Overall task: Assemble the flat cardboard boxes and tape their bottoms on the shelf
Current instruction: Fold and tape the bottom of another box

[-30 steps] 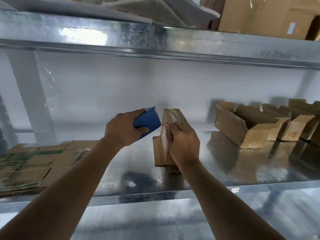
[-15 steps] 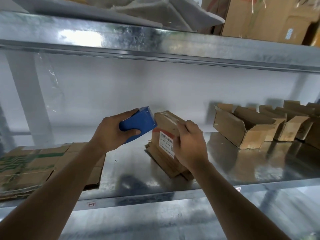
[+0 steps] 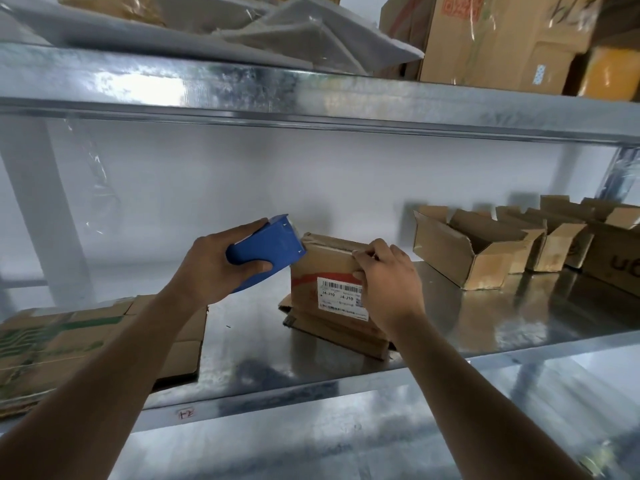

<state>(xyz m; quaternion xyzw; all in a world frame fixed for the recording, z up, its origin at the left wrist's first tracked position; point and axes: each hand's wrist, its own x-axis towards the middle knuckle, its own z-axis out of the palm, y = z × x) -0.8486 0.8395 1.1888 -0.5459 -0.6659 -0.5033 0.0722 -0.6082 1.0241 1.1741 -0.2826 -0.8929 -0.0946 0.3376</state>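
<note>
A small brown cardboard box [image 3: 327, 271] with a white barcode label stands bottom-up on the metal shelf [image 3: 256, 344], its loose flaps spread underneath. My right hand [image 3: 388, 278] grips its right upper edge, fingers curled over the closed bottom flaps. My left hand [image 3: 221, 268] holds a blue tape dispenser [image 3: 268, 249], whose front end touches the box's top left corner. Clear tape lies along the top seam.
Flat cardboard sheets [image 3: 69, 344] with green print lie stacked at the shelf's left. Several assembled open boxes [image 3: 464, 251] sit in a row at the right back. The upper shelf [image 3: 311, 95] carries plastic-wrapped packs and large cartons. A white upright stands at left.
The box has turned so its labelled side faces me and stands more upright. My right hand shifted to its right edge; the dispenser came down onto the box's top left corner.
</note>
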